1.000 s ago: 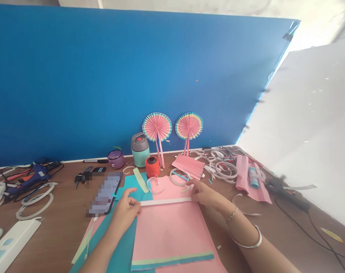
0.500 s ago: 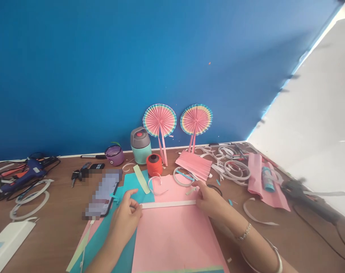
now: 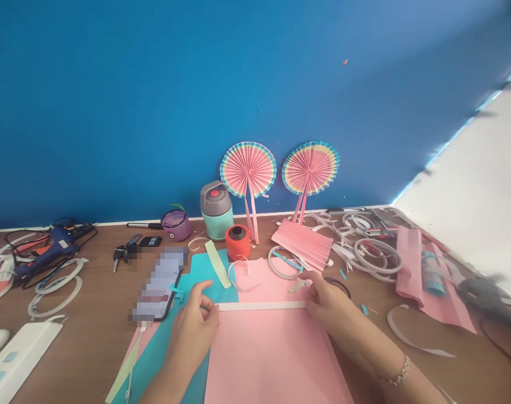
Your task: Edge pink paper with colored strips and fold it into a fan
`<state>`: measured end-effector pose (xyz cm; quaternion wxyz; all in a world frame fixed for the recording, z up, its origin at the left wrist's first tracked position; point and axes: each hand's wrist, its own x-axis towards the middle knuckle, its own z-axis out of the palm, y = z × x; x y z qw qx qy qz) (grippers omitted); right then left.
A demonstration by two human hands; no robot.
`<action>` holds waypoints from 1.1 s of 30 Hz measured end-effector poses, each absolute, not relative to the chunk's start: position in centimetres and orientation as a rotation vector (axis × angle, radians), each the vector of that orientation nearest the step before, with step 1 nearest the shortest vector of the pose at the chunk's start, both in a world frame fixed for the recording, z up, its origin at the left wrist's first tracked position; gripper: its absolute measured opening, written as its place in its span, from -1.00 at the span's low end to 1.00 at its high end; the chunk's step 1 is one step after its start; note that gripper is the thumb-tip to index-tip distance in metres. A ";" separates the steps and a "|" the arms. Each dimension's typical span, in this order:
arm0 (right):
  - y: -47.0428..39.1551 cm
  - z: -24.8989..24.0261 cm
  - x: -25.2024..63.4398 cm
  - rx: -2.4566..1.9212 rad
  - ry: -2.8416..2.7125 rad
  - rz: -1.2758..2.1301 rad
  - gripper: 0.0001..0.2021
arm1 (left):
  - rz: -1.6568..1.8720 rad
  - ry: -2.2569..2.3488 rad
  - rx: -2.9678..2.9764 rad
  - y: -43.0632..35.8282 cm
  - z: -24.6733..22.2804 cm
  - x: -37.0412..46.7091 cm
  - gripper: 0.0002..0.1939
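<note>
A pink sheet of paper (image 3: 272, 353) lies in front of me with a narrow white strip (image 3: 261, 306) running along its far edge. I cannot tell if the strip is a fold or tape. At the strip's left end my left hand (image 3: 198, 320) pinches the paper's corner, thumb and fingers closed. My right hand (image 3: 322, 297) grips the opposite corner, its fingers bent over the edge. Beneath are a turquoise sheet (image 3: 162, 365) and another pink sheet (image 3: 259, 283). A pale green strip (image 3: 217, 264) and a white ring of tape (image 3: 278, 262) lie just beyond.
Two pleated paper fans (image 3: 248, 169) lean on the blue wall. A lidded flask (image 3: 217, 216), a red spool (image 3: 238, 242), a purple cup (image 3: 176, 225) and a phone (image 3: 160, 286) stand or lie behind and left. Glue guns (image 3: 53, 249) and tape rings (image 3: 377, 258) flank the workspace.
My view has shifted slightly, so most things appear farther right. Both hands keep hold of the paper's far corners; the green-and-blue near edge has left the view.
</note>
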<state>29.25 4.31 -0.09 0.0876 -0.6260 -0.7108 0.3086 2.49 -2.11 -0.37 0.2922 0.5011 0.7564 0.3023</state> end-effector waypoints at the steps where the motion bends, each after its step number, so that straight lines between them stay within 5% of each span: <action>1: 4.3 0.0 29.2 -1.868 -2.120 0.908 -0.56 | 0.802 2.017 1.341 -2.1 -0.4 2.5 -0.57; 33: 4.3 0.1 28.9 -1.907 -2.089 0.942 -0.63 | 0.723 2.037 1.395 -2.0 -0.7 2.2 -0.56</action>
